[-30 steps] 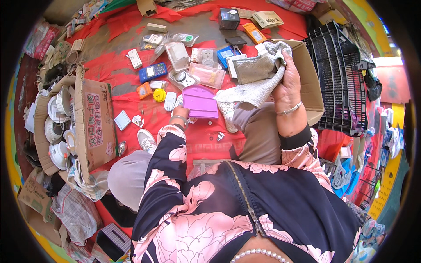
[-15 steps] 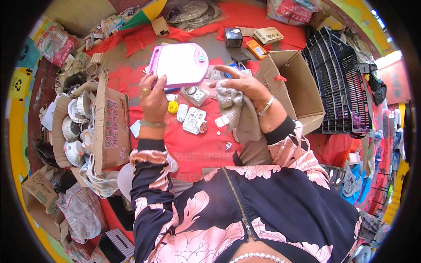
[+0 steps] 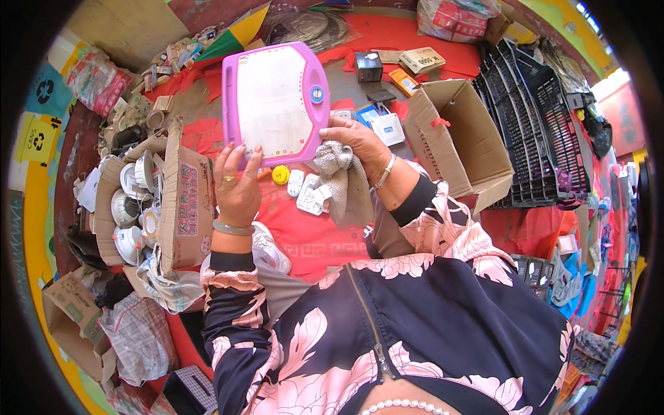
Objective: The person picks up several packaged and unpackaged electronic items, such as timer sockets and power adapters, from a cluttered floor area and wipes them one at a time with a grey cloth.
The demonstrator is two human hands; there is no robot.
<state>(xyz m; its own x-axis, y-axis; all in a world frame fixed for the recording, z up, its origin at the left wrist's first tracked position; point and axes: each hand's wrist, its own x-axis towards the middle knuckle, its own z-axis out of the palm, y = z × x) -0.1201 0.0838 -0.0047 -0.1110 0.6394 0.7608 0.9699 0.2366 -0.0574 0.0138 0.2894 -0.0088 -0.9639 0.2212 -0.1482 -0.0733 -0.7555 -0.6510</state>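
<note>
A drawing board [image 3: 271, 104] with a pink-purple frame and a whitish panel is held up in front of me, its face tilted toward me. My left hand [image 3: 237, 185] is at the frame's lower left corner, fingers bent on the rim. At the lower right corner is my right hand [image 3: 363, 149], gripping a grey knit cloth [image 3: 340, 176] against the frame; its fingertips reach the board's edge. The cloth hangs down and partly covers a white plastic part [image 3: 311, 196]. Beside that part lie a small white oval piece [image 3: 295, 182] and a yellow toothed knob [image 3: 280, 175].
On the left, a cardboard box [image 3: 192, 207] holds several round white light fittings [image 3: 124, 209]. An open cardboard box [image 3: 477, 138] stands on the right, next to black plastic crates [image 3: 532, 131]. Behind are a black box [image 3: 369, 66] and a white square device [image 3: 387, 129] on red cloth.
The board has risen and turned to face me more fully. My right hand has moved in from the right with the cloth to the board's corner. My left hand has shifted slightly down.
</note>
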